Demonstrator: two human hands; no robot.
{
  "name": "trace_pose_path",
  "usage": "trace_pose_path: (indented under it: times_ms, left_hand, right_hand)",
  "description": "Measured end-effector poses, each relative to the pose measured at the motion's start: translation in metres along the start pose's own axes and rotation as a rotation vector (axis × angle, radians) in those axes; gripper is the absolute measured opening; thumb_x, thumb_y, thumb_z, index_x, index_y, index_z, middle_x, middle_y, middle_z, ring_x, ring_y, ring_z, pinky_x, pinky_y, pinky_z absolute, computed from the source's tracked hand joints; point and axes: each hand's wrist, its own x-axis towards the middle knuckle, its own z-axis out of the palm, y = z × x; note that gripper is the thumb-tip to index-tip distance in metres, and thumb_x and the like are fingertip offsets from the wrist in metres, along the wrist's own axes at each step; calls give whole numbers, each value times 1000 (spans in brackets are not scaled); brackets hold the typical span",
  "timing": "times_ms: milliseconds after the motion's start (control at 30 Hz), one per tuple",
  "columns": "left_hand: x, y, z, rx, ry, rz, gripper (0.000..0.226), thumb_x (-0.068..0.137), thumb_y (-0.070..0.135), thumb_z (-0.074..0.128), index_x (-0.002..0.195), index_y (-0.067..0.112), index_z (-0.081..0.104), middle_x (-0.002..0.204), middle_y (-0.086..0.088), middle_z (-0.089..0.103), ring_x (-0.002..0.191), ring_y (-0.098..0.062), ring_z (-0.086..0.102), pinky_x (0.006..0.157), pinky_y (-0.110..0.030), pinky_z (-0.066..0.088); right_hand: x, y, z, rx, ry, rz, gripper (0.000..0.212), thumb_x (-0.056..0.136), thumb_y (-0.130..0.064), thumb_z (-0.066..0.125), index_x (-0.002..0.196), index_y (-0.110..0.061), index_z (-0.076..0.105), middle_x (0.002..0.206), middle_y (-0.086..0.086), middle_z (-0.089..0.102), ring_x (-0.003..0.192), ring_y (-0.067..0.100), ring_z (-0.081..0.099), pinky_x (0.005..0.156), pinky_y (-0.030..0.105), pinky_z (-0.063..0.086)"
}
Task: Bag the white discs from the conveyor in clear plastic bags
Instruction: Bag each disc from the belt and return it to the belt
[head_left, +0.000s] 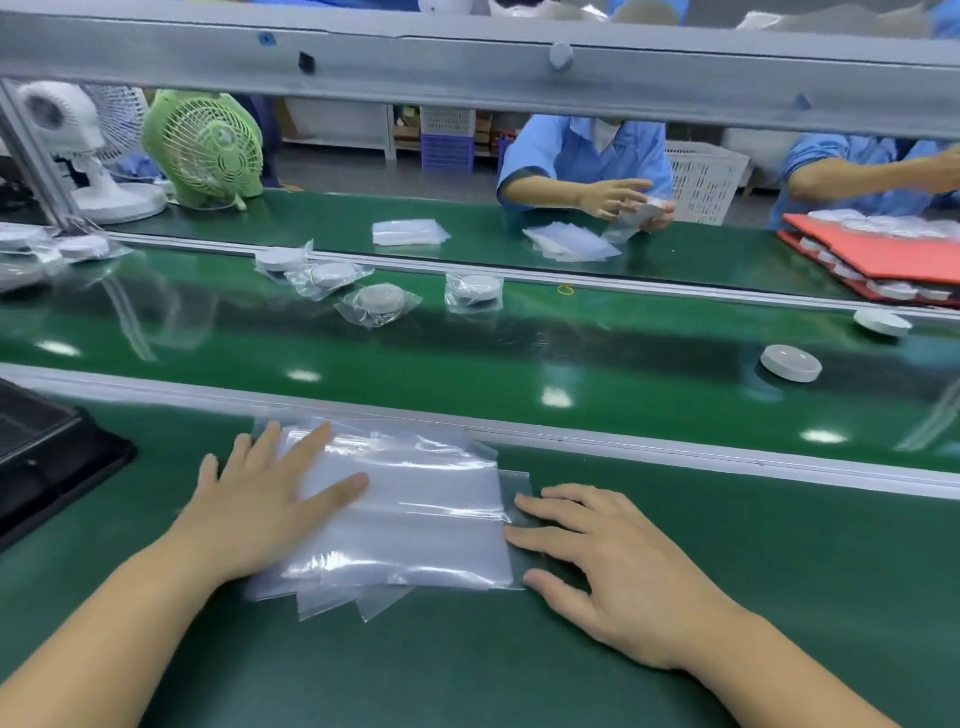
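The left hand (260, 499), fingers spread, presses flat on the stack of clear plastic bags (426, 509) at the far edge of the worktop (779, 571). The right hand (613, 561), spread too, touches its right side. A round white disc (790, 362) lies on the green conveyor (467, 358), well apart. Being slippery, several bags may lift together.

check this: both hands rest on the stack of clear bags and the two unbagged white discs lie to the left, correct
No: the head view shows the two unbagged white discs to the right, on the conveyor. Left hand and right hand do rest on the stack of clear bags.
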Motion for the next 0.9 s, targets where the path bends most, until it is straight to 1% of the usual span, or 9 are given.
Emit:
trace_pose_path:
  times_ms: [333, 433, 500, 567, 633, 700, 767, 833, 900]
  left_hand:
    - [-13, 19, -10, -39, 11, 18, 107, 63, 105, 8, 155, 52, -6, 168, 0, -14, 154, -24, -17, 124, -50, -6]
    - [-22, 32, -18, 28, 239, 123, 93, 78, 94, 14, 156, 44, 24, 168, -1, 15, 155, -23, 9, 124, -49, 11]
    - [-31, 55, -20, -47, 458, 326, 73, 88, 79, 27, 140, 35, 55, 150, 4, 48, 140, -20, 40, 116, -45, 33]
    - [-40, 90, -18, -59, 506, 541, 54, 92, 67, 38, 122, 34, 68, 128, 10, 64, 120, -16, 55, 101, -39, 44]
    - [-43, 129, -10, 71, 402, 649, 46, 95, 64, 39, 114, 37, 71, 115, 14, 69, 109, -15, 58, 90, -36, 46]
    - [-39, 157, -3, 221, 321, 655, 44, 100, 60, 36, 115, 37, 70, 111, 11, 69, 108, -19, 57, 86, -36, 45]
    - [-34, 170, 2, 295, 297, 659, 42, 101, 56, 39, 112, 31, 71, 109, 8, 68, 105, -21, 57, 83, -36, 46]
    - [-34, 176, 12, 294, 278, 653, 41, 100, 55, 42, 103, 26, 71, 102, 8, 67, 99, -20, 58, 74, -33, 45]
    - [-38, 174, 24, 192, 242, 643, 35, 99, 54, 43, 104, 28, 66, 101, 11, 65, 100, -16, 57, 70, -32, 45]
  right_hand:
    - [1, -7, 1, 28, 17, 7, 59, 93, -76, 24, 142, -56, 49, 153, -40, 26, 148, -10, 16, 120, 12, 4]
    - [2, -7, 4, 67, 20, 19, 60, 91, -80, 30, 143, -57, 48, 154, -42, 25, 148, -11, 12, 123, 15, 9]
    - [2, -8, 5, 82, 32, 19, 61, 91, -81, 31, 143, -55, 49, 154, -41, 27, 148, -12, 12, 123, 17, 10]
    - [2, -8, 5, 89, 49, 6, 58, 92, -78, 35, 142, -53, 51, 152, -41, 32, 147, -12, 17, 122, 17, 14]
    - [2, -8, 5, 172, 145, -2, 42, 96, -64, 48, 134, -51, 58, 141, -40, 47, 139, -12, 34, 115, 11, 23]
    - [2, -6, 5, 420, 454, 72, 27, 99, -31, 58, 120, -45, 68, 125, -34, 63, 123, -9, 55, 104, 6, 35]
    - [2, 3, 1, 787, 737, 282, 46, 100, -1, 57, 106, -43, 74, 112, -19, 75, 110, 0, 67, 96, 13, 48]
    - [-2, 17, -5, 978, 823, 441, 52, 99, 8, 55, 96, -39, 77, 102, -10, 78, 99, 8, 72, 87, 18, 55]
    - [-8, 28, -7, 969, 762, 518, 40, 98, 4, 59, 91, -31, 78, 99, -9, 78, 93, 11, 73, 83, 23, 57]
